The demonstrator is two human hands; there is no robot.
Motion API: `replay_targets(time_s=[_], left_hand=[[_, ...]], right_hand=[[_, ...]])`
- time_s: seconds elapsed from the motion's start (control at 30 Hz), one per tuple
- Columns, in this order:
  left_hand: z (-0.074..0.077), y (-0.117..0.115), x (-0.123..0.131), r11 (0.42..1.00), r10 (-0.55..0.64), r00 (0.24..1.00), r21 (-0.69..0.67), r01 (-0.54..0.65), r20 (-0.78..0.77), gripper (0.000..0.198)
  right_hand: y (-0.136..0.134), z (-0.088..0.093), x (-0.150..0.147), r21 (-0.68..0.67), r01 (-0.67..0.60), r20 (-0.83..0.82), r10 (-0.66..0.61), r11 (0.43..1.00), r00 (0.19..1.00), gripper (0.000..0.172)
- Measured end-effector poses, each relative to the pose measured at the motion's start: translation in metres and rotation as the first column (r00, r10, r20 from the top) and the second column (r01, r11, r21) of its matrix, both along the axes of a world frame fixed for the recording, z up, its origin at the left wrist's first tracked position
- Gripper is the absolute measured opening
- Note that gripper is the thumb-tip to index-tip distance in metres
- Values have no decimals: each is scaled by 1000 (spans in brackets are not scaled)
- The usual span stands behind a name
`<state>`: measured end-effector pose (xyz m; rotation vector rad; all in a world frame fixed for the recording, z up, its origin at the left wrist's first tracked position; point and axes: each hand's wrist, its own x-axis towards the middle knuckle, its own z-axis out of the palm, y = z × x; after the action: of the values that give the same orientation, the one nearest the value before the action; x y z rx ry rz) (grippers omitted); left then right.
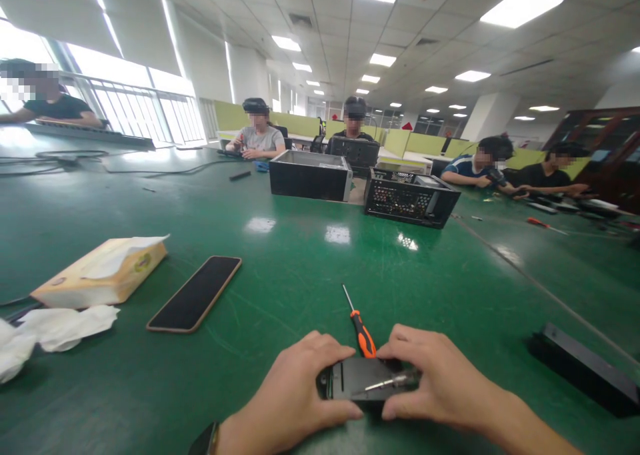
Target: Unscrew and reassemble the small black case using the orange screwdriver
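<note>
While both hands close on it, the part [357,378] lies low on the green table [300,255], just in front of the person. The left hand [295,395] wraps the left end, with fingers over the far edge and the thumb on the near edge. The right hand [435,381] grips the right end in the same way. A thin metal tool [385,383] rests on the top face, and its right end goes under the right fingers.

In my judgement, the step is to hold the part steady. It is best to press it flat on the table with equal force from both ends. The fingers should stay off the middle, so that the slot there is free and the thin tool does not roll away.

The long axis of the part runs from left to right across the view, and its broad face looks up. The thin tool lies almost along this axis, slightly tilted. Which end of the part is the front, I cannot tell.

A screwdriver [363,331] with an orange handle lies just behind the part, and its tip points away. A phone [196,293] and a tissue box [103,271] lie well apart on the left.
</note>
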<state>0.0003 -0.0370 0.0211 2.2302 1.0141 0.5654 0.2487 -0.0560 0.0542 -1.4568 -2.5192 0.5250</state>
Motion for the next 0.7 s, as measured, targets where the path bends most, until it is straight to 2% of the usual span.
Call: replay_targets(time_s=[0.33, 0.43, 0.5, 0.57, 0.63, 0.7], left_hand=[[1, 4, -7, 999, -27, 998, -29, 26, -52, 57], [-1, 4, -6, 999, -32, 998, -24, 31, -58, 59], [-1, 5, -5, 999, -36, 999, -16, 35, -28, 69], [0, 7, -6, 1000, -10, 999, -2, 10, 36, 75], [0, 10, -8, 998, 56, 992, 18, -58, 110, 63], [0, 13, -10, 987, 142, 974, 45, -152, 174, 39]], right_hand=[[-9, -4, -8, 27, 57, -13, -56, 998, 998, 35], [-9, -5, -8, 21, 68, 35, -69, 997, 997, 38], [-8, -5, -11, 21, 50, 74, -51, 999, 996, 45], [-8, -5, -14, 25, 24, 94, -26, 999, 995, 44], [-5, -4, -9, 29, 4, 61, -6, 1000, 998, 37], [3, -6, 10, 37, 31, -20, -30, 999, 999, 29]])
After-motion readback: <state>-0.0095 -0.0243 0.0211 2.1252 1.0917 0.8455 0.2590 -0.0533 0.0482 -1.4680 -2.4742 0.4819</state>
